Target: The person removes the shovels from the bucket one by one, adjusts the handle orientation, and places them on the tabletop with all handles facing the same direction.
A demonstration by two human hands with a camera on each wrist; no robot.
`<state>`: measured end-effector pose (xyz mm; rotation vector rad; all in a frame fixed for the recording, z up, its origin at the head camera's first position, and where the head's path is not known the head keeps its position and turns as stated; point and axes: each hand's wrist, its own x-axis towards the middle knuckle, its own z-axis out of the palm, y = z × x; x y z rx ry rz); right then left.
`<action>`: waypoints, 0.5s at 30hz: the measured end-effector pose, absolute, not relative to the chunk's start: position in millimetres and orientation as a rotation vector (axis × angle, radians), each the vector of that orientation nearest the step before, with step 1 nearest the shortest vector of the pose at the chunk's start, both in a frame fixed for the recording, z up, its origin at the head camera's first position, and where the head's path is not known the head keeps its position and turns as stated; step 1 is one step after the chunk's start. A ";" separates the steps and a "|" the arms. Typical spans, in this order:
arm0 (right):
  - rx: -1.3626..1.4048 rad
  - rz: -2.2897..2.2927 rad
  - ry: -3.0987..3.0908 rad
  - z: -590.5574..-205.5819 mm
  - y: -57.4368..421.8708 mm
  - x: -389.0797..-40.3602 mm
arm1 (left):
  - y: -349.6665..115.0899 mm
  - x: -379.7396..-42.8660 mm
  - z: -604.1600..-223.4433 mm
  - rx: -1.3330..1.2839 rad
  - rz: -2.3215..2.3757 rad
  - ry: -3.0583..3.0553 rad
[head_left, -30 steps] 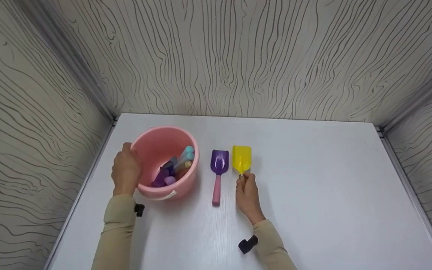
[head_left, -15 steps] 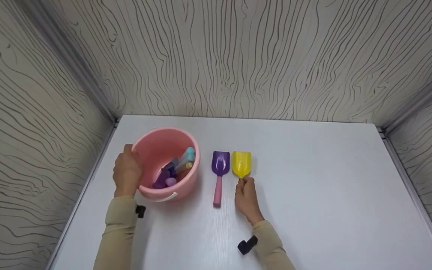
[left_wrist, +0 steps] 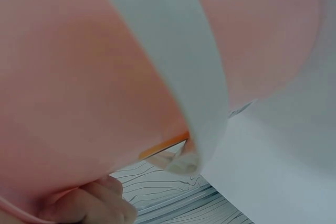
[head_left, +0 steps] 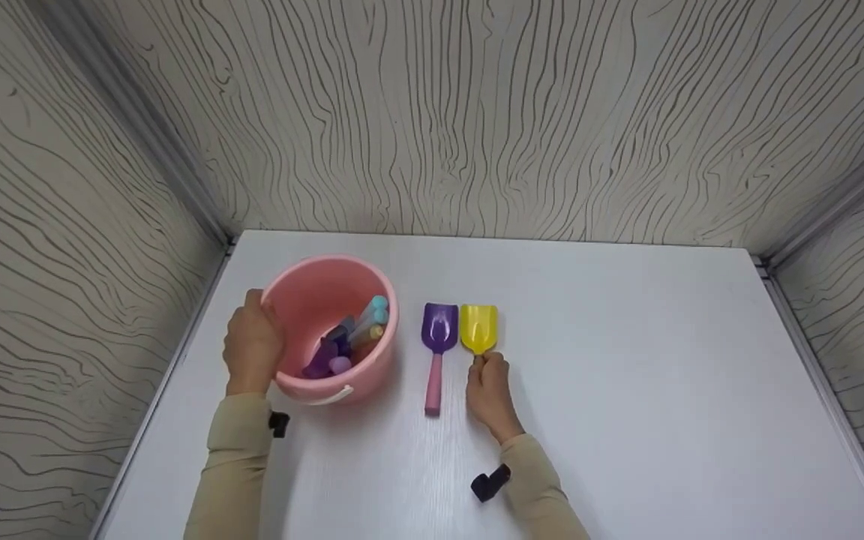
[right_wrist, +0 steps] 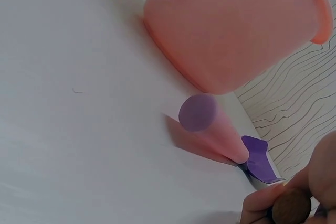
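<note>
No text, label, brand, number or sign can be read in any of the three views; a small angular mark (right_wrist: 77,92) on the white table (right_wrist: 79,145), seen from the right wrist, cannot be made out as a letter or number
</note>
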<state>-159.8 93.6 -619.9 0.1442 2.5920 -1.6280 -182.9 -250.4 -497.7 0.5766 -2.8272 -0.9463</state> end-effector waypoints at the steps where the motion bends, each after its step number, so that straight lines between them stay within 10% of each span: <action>1: 0.144 -1.617 2.599 -619.7 93.4 -160.4 | -250.4 -183.2 -497.7 0.578 -0.947 -2.829; 15: 0.097 -1.492 2.659 -610.1 91.5 -163.1 | -251.8 -183.4 -497.3 0.593 -0.949 -2.836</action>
